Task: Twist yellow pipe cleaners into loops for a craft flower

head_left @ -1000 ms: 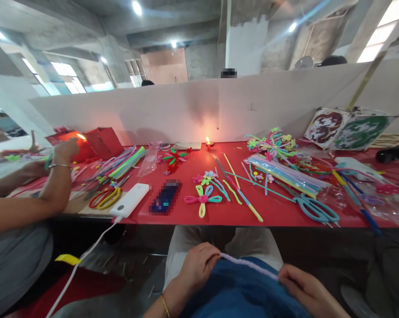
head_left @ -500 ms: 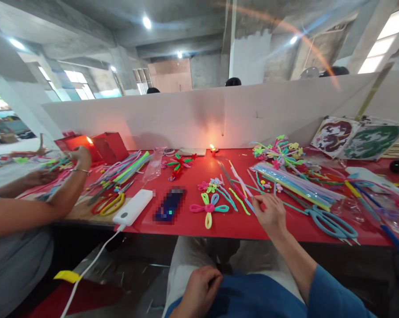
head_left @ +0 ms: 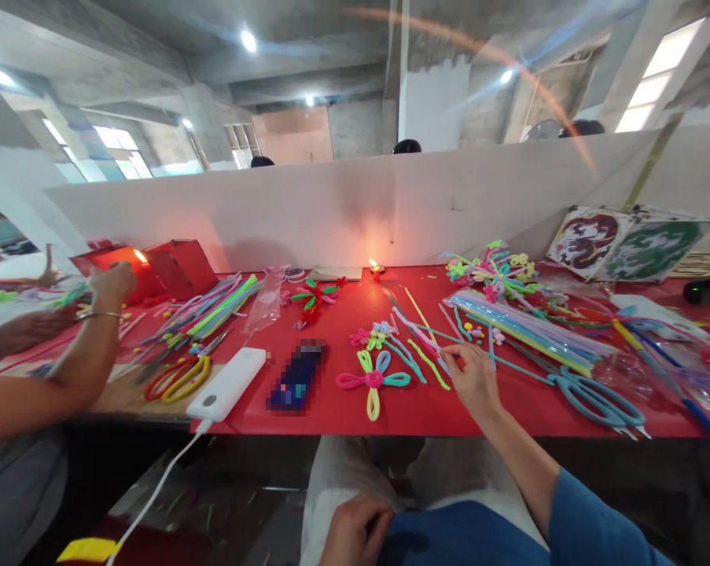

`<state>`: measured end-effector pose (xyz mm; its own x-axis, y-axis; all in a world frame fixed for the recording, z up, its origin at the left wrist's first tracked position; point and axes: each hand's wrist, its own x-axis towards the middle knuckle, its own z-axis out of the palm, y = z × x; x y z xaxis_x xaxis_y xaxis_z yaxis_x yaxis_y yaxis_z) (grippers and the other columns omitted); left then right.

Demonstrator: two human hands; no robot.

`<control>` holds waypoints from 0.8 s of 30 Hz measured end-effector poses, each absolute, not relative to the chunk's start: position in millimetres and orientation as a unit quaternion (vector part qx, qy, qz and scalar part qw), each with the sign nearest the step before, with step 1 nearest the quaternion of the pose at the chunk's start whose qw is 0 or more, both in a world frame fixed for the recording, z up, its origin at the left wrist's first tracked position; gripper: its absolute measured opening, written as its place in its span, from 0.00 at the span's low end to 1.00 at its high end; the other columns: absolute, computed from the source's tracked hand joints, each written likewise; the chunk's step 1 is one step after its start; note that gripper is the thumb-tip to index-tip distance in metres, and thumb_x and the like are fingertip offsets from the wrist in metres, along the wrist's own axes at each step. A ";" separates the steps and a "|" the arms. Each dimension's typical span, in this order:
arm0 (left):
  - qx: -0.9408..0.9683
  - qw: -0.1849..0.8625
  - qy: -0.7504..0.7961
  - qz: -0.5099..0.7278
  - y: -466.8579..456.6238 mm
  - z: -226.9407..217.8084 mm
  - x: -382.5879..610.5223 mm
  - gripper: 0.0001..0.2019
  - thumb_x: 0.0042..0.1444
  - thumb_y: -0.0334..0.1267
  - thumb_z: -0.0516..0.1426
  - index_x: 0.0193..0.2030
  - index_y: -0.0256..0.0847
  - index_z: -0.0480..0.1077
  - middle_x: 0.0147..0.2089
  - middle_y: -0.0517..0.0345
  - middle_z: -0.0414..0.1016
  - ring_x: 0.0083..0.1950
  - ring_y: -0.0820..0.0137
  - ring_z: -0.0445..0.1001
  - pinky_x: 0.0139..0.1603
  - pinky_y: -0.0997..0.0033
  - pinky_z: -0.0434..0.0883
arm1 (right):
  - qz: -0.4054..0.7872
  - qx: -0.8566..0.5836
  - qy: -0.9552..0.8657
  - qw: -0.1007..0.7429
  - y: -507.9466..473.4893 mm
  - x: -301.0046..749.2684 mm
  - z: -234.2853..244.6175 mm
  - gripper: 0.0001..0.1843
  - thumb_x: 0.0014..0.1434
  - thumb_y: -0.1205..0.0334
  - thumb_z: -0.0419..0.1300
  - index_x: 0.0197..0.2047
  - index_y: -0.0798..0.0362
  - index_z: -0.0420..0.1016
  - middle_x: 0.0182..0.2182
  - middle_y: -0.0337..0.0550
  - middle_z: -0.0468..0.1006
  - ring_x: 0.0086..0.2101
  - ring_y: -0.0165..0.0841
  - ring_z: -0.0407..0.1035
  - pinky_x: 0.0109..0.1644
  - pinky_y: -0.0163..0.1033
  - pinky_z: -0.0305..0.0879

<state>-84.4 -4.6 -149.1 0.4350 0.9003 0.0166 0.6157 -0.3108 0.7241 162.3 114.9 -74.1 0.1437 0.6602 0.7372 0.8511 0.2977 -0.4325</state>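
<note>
far left: co-worker's hand [head_left: 112, 281] raised near a flame by a red box. then white device [head_left: 228, 385], cable attached, near table edge. left hand [head_left: 358, 531] over the lap, fingers loosely curled; cannot tell if anything is inside. above it, on red cloth, four-loop flower [head_left: 373, 380], lying flat. next, lilac strip [head_left: 412, 328] on the table among other strips, near end at right hand [head_left: 472, 381]; fingertips drawn together, hold on it unclear. farther right, blue-handled scissors [head_left: 596, 397].
</note>
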 end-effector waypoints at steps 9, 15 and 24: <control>0.796 0.335 0.462 0.201 -0.8 -172.4 -86.8 0.14 0.56 0.37 0.47 0.28 0.39 0.72 0.28 0.53 0.74 0.30 0.71 0.70 0.32 0.78 0.62 | -0.093 -0.617 -0.646 0.440 107.9 158.8 -84.0 0.09 0.55 0.64 0.51 0.26 0.53 0.68 0.23 0.43 0.73 0.28 0.34 0.67 0.36 0.38 0.60; 0.806 0.320 0.451 0.212 -0.5 -177.2 -81.9 0.12 0.55 0.35 0.48 0.27 0.40 0.71 0.26 0.54 0.73 0.29 0.72 0.70 0.31 0.79 0.62 | -0.087 -0.644 -0.660 0.376 105.2 156.1 -86.1 0.06 0.53 0.65 0.53 0.29 0.52 0.72 0.26 0.43 0.75 0.31 0.38 0.67 0.40 0.43 0.56; 0.791 0.339 0.469 0.199 -1.8 -171.6 -81.7 0.12 0.54 0.35 0.47 0.27 0.38 0.71 0.26 0.55 0.73 0.29 0.72 0.69 0.31 0.79 0.62 | -0.051 -0.641 -0.658 0.392 81.4 193.8 -90.7 0.10 0.54 0.61 0.52 0.33 0.52 0.73 0.29 0.43 0.77 0.33 0.35 0.68 0.40 0.38 0.62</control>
<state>-81.7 -1.8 -171.6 0.4804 0.8770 -0.0040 0.6081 -0.3298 0.7222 193.8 81.4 -90.7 0.1301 0.8033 0.5812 0.8834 0.1722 -0.4358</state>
